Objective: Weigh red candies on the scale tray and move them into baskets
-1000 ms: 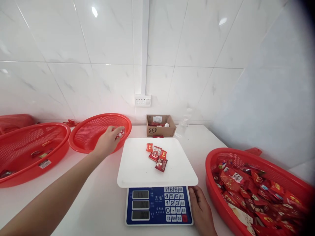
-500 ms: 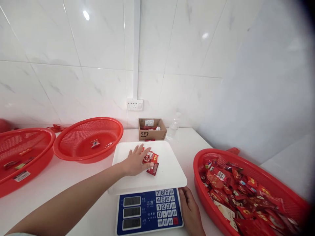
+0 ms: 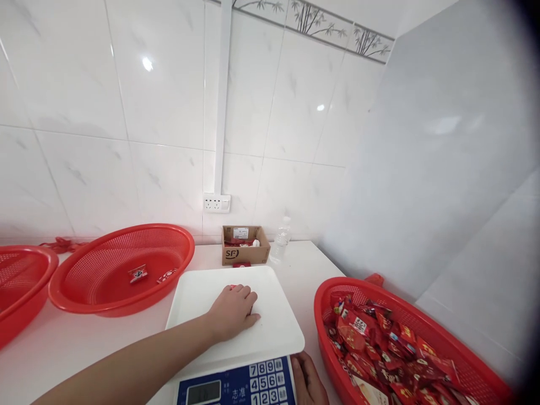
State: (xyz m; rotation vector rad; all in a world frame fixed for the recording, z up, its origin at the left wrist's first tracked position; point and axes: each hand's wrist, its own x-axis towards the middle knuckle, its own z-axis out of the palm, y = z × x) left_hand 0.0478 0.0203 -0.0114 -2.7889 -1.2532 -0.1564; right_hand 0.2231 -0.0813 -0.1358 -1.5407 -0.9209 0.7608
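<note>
My left hand [image 3: 233, 313] is closed over small red snack packets [image 3: 232, 287] on the white tray [image 3: 270, 304] of a weighing scale. Only a sliver of red shows past the knuckles; the rest of the packets is hidden. At the right side of the blue keypad panel [image 3: 236, 385], my right hand [image 3: 310, 382] grips the scale's edge just below the tray corner, its fingers bent and partly cut off by the frame. The scale's upper display shows, but its digits are too faint to read.
A red basket [image 3: 323, 315] heaped with red snack packets stands at the right. Another red basket [image 3: 76, 270] with a couple of packets sits left, beside a third basket [image 3: 25, 298]. Behind the tray are an SF carton [image 3: 247, 256] and a clear bottle [image 3: 283, 232].
My left hand has gone from spread fingers on the packets to closed around them. My right hand stays at the scale's edge. The view has tilted upward and shifted right.
</note>
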